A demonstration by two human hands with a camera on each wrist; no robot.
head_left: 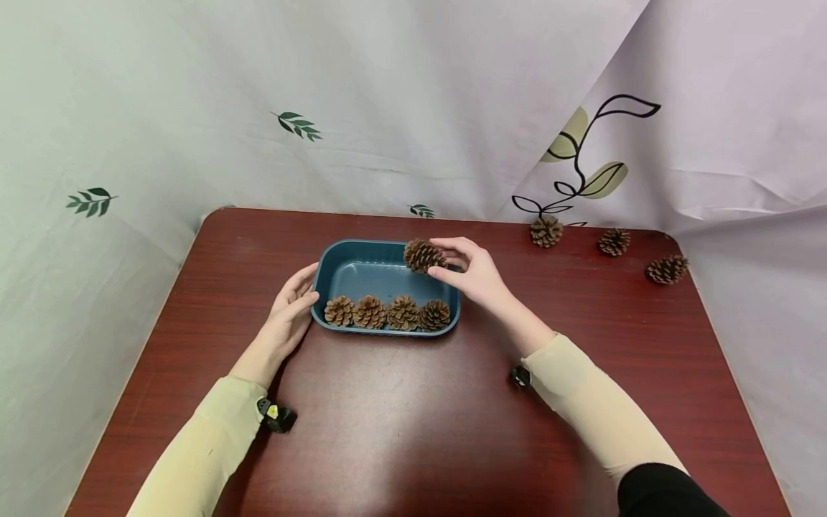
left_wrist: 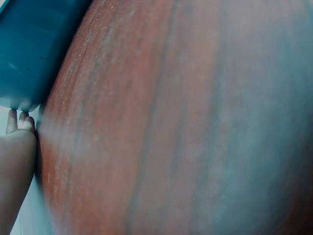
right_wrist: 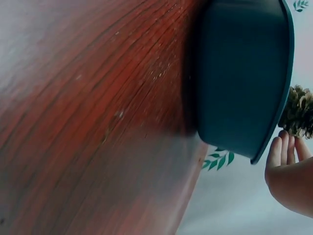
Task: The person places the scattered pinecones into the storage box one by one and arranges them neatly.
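Pinecone (head_left: 423,255) pinched in right hand (head_left: 474,275) fingertips, above far right corner of teal tub (head_left: 342,251) | left hand (head_left: 292,310) fingers straight against tub's left wall, apparently steadying it | four pinecones (head_left: 386,313) along near wall | three loose pinecones (head_left: 612,241) far right on table (head_left: 400,416)

Even soft light, wrist views blurred (close-up)

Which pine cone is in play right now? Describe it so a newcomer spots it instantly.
Start at the dark red table and find the teal tub in its middle. The right hand pinches one pine cone over the tub's far right corner. It is the only cone held in the air: four others lie in a row inside the tub, and three more lie loose by the table's far right edge.
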